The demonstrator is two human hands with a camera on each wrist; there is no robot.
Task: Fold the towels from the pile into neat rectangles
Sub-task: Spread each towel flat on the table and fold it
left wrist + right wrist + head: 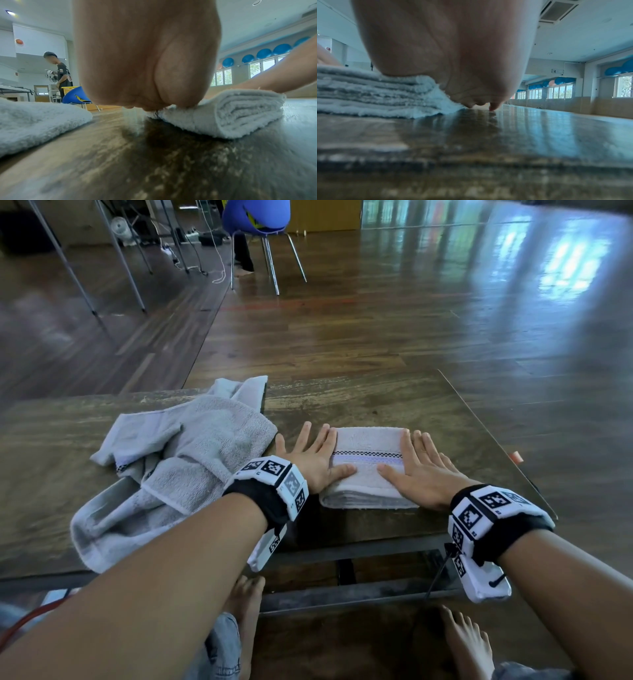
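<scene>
A folded grey towel [368, 463] with a checked stripe lies as a thick rectangle on the wooden table [394, 405]. My left hand [310, 455] lies flat at its left end, fingers straight, thumb resting on the cloth. My right hand [419, 465] lies flat on its right end, fingers straight and partly on the table. The left wrist view shows the towel's stacked layers [228, 112] under my palm [145, 60]. In the right wrist view the folded edge [373, 93] sits below my right palm [453, 54]. A loose pile of grey towels [168, 460] lies crumpled to the left.
The table's right edge [496, 440] runs close beside my right hand. A blue chair [257, 220] stands on the wooden floor beyond. A person [60, 73] stands far off in the left wrist view. My bare feet [246, 604] are under the table's front edge.
</scene>
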